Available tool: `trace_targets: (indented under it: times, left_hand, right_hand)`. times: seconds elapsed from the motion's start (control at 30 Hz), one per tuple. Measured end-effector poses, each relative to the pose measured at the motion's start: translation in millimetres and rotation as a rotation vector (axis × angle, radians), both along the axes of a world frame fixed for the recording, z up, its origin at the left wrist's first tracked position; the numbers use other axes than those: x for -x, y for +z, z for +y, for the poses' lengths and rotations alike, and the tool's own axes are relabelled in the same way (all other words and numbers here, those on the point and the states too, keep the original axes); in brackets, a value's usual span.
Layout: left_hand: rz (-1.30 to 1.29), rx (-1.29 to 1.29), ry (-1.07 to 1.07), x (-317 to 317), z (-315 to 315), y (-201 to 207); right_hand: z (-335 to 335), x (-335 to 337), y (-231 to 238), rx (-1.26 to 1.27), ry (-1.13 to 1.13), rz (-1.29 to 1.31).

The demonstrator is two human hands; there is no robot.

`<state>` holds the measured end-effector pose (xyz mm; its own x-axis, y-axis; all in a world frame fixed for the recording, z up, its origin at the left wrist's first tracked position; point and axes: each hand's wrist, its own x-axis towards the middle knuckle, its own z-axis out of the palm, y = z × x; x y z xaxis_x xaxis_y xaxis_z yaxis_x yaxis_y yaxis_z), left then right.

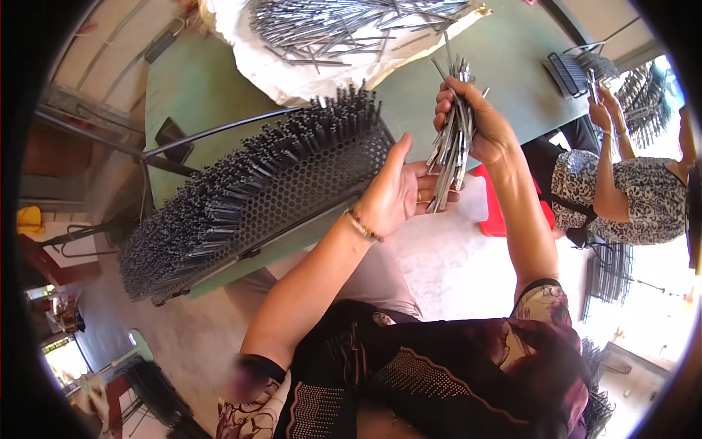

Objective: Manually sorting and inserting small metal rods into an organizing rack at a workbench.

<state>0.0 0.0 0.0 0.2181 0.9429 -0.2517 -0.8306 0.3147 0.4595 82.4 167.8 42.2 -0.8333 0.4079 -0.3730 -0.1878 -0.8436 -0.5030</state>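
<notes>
My right hand (475,121) is closed round a bundle of thin metal rods (455,139), held upright above the near edge of the table. Below it, my left hand (402,183) is spread with its palm up, the fingers by the bundle's lower ends. Left of my hands, a long black perforated rack (314,172) lies slanting across the table edge. Many dark rods (212,190) stand packed in its holes, while a strip of holes on the near right part is bare. At the far side, a heap of loose rods (351,25) lies on a white sheet (259,69).
The green table (406,99) stretches behind the rack. A metal bar (219,132) runs along the rack's far side. At right, another person (614,190) holds rods near a small rack (570,73). A red stool (497,208) stands beyond my right forearm.
</notes>
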Motion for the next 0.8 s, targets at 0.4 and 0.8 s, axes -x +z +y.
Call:
trace_targets:
  times: [0.4,0.8]
  left_hand:
    - [0.786,0.017,0.37,-49.9,103.6,-41.4]
    - [1.507,0.056,0.954,-53.8,157.8,-95.6]
  right_hand:
    - [66.3,-28.2,-32.8,-0.388,-0.26,-0.235]
    - [64.5,-4.3,-60.9,-0.941,-0.475,-0.081]
